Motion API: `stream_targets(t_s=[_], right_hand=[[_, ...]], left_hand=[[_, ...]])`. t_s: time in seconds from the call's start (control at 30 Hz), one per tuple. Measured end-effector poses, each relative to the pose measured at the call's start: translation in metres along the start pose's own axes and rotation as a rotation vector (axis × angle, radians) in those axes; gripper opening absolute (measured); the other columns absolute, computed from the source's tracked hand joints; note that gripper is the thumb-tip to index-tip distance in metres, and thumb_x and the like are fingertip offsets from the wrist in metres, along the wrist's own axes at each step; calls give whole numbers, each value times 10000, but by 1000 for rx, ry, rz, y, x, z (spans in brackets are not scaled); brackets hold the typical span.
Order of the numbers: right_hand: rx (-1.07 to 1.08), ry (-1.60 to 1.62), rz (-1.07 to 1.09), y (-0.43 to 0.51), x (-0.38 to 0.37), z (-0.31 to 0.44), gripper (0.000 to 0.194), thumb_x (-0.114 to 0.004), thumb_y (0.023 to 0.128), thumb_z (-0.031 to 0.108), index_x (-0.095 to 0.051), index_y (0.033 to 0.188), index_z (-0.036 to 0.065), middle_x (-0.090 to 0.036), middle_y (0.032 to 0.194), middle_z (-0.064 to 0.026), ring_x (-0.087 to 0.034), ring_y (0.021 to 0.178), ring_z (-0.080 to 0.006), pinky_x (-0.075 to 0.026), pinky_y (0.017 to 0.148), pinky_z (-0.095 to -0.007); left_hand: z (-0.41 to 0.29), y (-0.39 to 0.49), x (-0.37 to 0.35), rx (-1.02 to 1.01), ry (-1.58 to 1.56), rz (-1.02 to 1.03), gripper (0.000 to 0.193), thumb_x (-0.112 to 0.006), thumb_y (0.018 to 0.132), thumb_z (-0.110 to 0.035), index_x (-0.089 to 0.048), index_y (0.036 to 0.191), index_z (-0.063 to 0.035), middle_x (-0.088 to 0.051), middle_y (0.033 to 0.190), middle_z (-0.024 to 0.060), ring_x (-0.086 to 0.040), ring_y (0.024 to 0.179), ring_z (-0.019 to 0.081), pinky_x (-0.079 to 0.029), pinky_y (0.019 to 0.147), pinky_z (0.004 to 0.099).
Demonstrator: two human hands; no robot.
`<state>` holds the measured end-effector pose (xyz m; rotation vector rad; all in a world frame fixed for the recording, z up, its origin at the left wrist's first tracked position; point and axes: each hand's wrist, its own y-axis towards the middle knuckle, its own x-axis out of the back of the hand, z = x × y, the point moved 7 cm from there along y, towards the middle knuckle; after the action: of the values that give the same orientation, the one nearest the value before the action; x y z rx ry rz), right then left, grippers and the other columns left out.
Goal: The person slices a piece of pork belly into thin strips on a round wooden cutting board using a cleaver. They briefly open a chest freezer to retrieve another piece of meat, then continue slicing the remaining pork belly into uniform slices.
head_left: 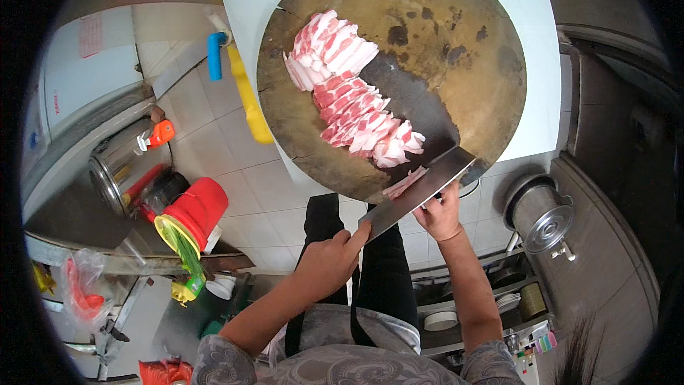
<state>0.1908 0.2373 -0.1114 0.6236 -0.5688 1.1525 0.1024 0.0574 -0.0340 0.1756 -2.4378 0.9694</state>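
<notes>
My left hand [331, 259] grips a broad steel cleaver [411, 192] at its near end, with a finger laid along the blade; the handle is hidden in the hand. At the other end of the blade, the fingers of my right hand [443, 214] hold its lower edge, partly hidden behind it. A small slice of pork [404, 183] lies against the blade's upper side. Beyond it, overlapping slices of raw pork belly [352, 112] form a row across a round wooden chopping block [470, 85]. A dark wet patch marks the wood beside the meat.
The block stands on a white tabletop [539, 117]. To the left are a red bucket [211, 200], an orange spray bottle [161, 132] and a blue pipe elbow [215, 56]. A lidded metal pot [545, 224] and a shelf with dishes [441, 321] are at right.
</notes>
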Motion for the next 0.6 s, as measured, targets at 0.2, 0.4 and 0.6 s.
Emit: stream_targets(t_s=[0.2, 0.4, 0.6], right_hand=[[6, 18, -3, 2, 2, 0, 433, -856, 615, 119, -659, 998, 171, -550, 1104, -63, -549, 1075, -316, -472, 910, -450], [17, 42, -13, 8, 5, 2, 462, -859, 610, 86, -634, 1008, 156, -556, 1096, -56, -551, 1070, -300, -470, 915, -442], [51, 47, -20, 15, 8, 4, 383, -847, 623, 80, -652, 947, 139, -569, 1065, -39, -554, 1050, -280, -478, 913, -417]], left_hand=[[10, -29, -3, 157, 88, 175, 583, -628, 856, -114, -433, 1404, -92, -592, 862, 124, -647, 646, 322, -524, 530, 437], [12, -20, 3, 38, -43, 103, 597, -635, 852, -97, -410, 1403, -63, -589, 862, 132, -639, 653, 336, -523, 537, 438], [14, 0, -3, 0, -114, 123, 613, -632, 856, -60, -367, 1409, -46, -638, 990, 210, -653, 713, 409, -535, 572, 477]])
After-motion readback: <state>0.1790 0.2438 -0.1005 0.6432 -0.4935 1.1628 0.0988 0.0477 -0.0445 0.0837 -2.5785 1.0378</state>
